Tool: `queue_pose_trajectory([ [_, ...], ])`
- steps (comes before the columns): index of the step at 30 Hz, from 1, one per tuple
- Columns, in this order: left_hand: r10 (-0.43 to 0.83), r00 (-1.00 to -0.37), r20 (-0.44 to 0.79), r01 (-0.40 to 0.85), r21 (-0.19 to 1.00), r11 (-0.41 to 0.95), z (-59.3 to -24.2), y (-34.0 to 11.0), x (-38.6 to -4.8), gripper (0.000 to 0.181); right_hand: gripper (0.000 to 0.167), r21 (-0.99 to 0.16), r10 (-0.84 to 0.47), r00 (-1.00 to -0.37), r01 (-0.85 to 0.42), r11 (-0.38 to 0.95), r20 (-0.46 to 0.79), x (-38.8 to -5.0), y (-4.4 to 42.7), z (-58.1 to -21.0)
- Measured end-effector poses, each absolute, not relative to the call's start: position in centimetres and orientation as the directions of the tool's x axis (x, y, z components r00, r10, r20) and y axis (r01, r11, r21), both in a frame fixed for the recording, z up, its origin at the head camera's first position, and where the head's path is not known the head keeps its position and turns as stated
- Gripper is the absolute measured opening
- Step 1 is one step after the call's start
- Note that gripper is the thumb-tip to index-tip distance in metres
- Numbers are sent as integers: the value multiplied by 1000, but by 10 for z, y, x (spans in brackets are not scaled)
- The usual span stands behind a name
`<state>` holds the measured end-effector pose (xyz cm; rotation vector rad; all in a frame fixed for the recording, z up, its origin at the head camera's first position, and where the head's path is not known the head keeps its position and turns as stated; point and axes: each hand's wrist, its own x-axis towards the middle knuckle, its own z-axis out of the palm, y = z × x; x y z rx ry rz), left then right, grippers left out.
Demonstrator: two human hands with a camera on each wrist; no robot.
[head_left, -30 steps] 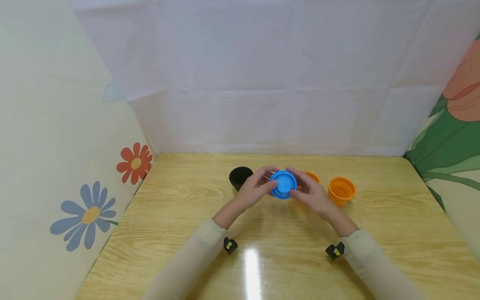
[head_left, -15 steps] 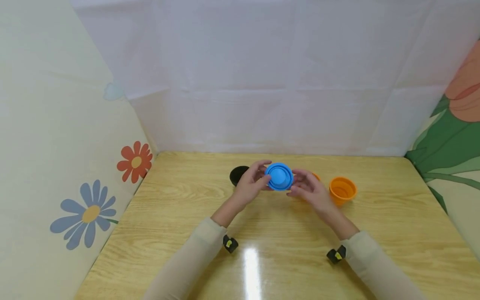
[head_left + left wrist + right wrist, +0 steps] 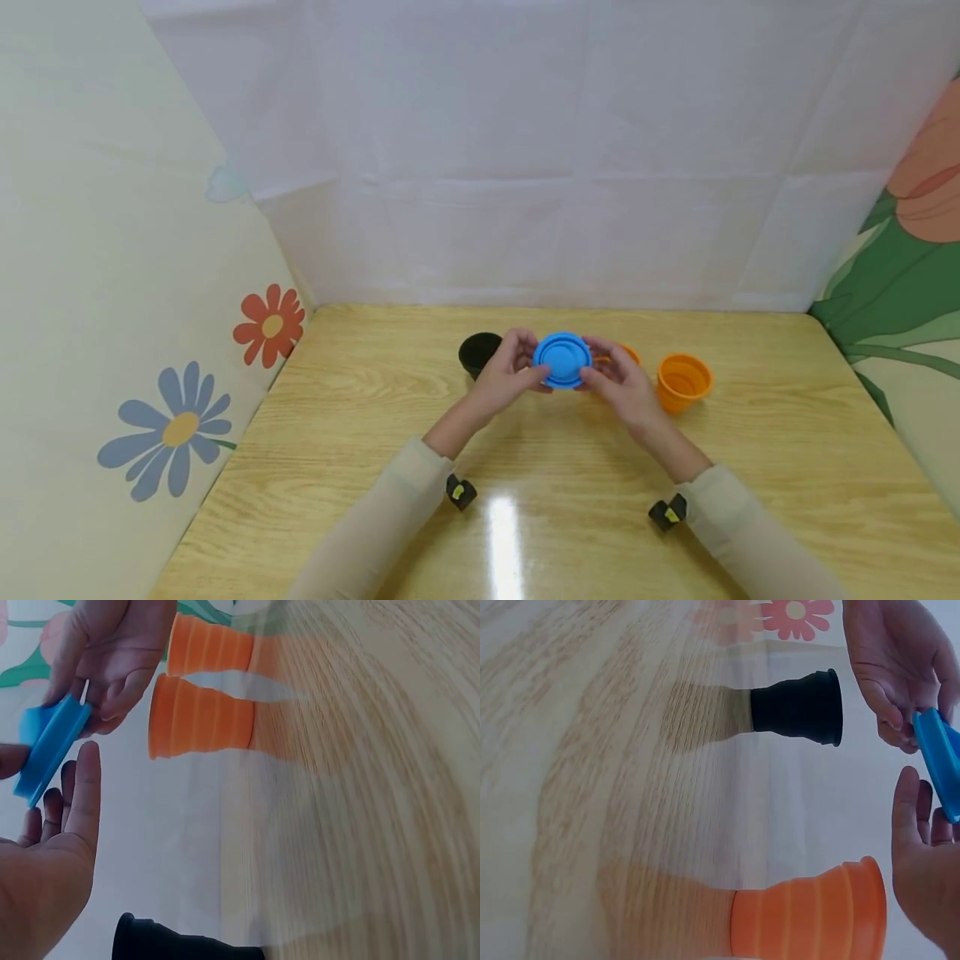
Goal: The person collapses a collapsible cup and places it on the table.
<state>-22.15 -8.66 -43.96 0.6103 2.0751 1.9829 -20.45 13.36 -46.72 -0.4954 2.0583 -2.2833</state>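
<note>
A blue collapsible cup [image 3: 562,360], folded into a shallow ringed disc, is held up off the table between both hands. In the head view my left hand [image 3: 504,382] pinches its left rim, thumb on the near face and fingers behind. My right hand [image 3: 628,393] pinches the right rim the same way. The left wrist view shows the blue cup [image 3: 54,746] edge-on and tilted, with a short middle part standing out on one side. In the right wrist view the blue cup [image 3: 936,761] is partly cut off by the frame edge.
Behind my left hand stands a black cup [image 3: 477,353], upright and partly hidden. An upright orange ribbed cup [image 3: 684,383] is right of my right hand. A second orange cup [image 3: 201,718] is mostly hidden behind that hand in the head view. White cloth hangs behind the wooden table [image 3: 337,433].
Half a second ago the right hand was off the cup's rim; now it grips it again. The cup has lowered slightly and changed its tilt. The left hand has kept its hold.
</note>
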Motion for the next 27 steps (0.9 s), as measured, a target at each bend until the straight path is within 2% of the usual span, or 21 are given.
queue_pose_trajectory([
  [7, 527, -850, 9, 56, 996, 73, -442, -92, -221, 34, 47, -969, -277, -934, -187, -161, 226, -206, 138, -470],
  [10, 562, -827, -26, 52, 991, 122, -442, -94, -221, 29, 47, -975, -307, -930, -160, -157, 202, -206, 140, -468],
  [19, 517, -856, 8, 138, 967, 213, -440, -93, -224, 34, 48, -987, -420, -897, -161, 24, 136, -204, 146, -455],
  [27, 522, -853, -1, 131, 968, 216, -440, -92, -225, 34, 46, -986, -335, -939, -126, 108, 83, -209, 146, -458],
])
